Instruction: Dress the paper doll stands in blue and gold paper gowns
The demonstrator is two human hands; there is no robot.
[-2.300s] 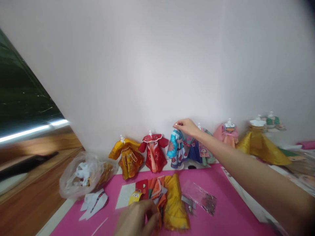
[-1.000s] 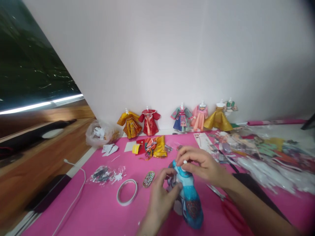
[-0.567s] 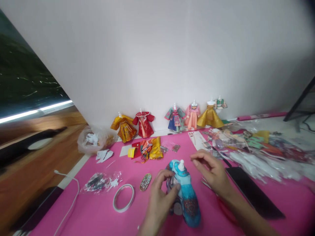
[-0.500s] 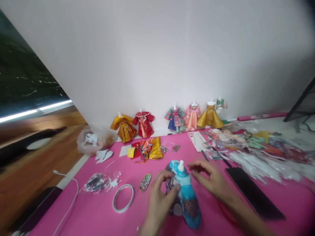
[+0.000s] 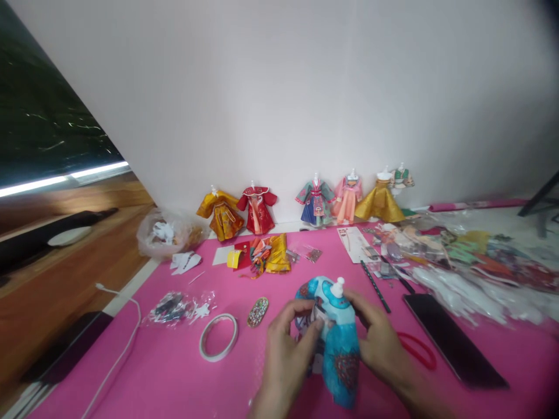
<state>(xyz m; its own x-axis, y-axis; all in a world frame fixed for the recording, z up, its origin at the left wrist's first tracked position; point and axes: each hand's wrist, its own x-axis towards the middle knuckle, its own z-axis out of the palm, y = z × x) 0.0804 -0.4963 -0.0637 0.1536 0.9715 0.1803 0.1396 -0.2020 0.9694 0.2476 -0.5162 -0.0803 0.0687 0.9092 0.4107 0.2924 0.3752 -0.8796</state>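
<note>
Head view showed both hands curled around a blue doll dress — left hand gripping its left side, right hand its right — over the pink mat, near centre; a white wall stood beyond.

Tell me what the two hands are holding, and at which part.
Both hold the blue doll dress on its small white mannequin: left hand at its left sleeve side, right hand around its right side.

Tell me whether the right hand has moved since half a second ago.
Yes. The right hand, then apart from the blue dress, has closed onto its right side, away from the black phone.
</note>
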